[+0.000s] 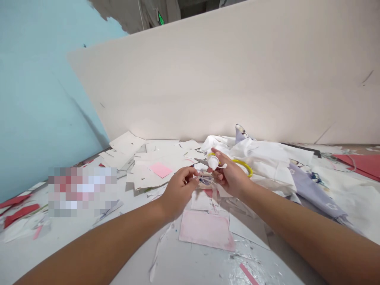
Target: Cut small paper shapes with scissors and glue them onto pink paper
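My right hand is closed around a small white glue bottle, its nozzle end toward me. Scissors lie in the same grip: a grey blade sticks out to the left and a yellow handle shows behind the hand. Close by on the left, my left hand has thumb and fingertips pinched together; a thin pale strip seems to be at the fingertips, too small to name. Below both hands lies a pale pink card with darker pink edges, flat on the white table.
Stacked cardboard pieces with a pink slip sit behind my left hand. Crumpled white fabric and lilac fabric lie to the right, red sheets beyond. A pale upright panel stands behind. Paper scraps are scattered around.
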`<state>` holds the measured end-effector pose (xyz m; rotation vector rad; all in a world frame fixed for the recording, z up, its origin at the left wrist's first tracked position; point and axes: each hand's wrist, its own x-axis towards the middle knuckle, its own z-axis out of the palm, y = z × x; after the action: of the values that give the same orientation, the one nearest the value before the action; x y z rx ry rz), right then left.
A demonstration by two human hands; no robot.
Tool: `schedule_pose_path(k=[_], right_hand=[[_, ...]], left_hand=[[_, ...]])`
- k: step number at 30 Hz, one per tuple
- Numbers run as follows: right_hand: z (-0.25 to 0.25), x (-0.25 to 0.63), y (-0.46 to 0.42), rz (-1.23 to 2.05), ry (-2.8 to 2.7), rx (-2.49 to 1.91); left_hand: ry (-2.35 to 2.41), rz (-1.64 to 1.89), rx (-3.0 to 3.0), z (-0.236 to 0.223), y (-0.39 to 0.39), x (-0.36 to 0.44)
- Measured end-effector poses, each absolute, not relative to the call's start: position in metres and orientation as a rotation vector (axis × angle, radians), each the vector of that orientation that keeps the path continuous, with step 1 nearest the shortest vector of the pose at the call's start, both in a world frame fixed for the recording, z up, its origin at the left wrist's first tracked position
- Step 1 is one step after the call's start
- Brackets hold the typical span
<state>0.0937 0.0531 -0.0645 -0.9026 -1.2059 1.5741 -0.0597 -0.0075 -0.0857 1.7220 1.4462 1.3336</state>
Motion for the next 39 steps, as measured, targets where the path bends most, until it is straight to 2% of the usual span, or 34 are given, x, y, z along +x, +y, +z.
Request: schedule_pose_path(k=[4, 7, 10, 22, 32, 39], right_hand=[[-0.059, 0.099, 0.059, 1.594, -1.094, -0.872], [-0.058, 0.102, 0.061, 1.586, -1.01, -0.886], [-0.059, 0.103, 0.062, 1.561, -0.959, -0.904], [-0.074, 0.101, 0.068, 1.415, -1.023, -0.929], [-0.087, 0.101, 0.068, 1.25, -1.217, -0.978], [-0.093, 0.104, 0.07, 0.941, -1.537, -1.077]], left_hand=[[1.262, 0.737, 2.812, -0.069, -0.015, -0.067], [1.244, 0.436, 3.08, -0.062, -0.022, -0.064], [1.268, 0.266, 3.089, -0.063, -0.027, -0.058], [1.278, 0.212, 3.15, -0.076, -0.024, -0.059], [1.35, 0.13, 3.221, -0.059, -0.027, -0.063], [1.401, 0.043, 3.236, -0.057, -0.028, -0.065]])
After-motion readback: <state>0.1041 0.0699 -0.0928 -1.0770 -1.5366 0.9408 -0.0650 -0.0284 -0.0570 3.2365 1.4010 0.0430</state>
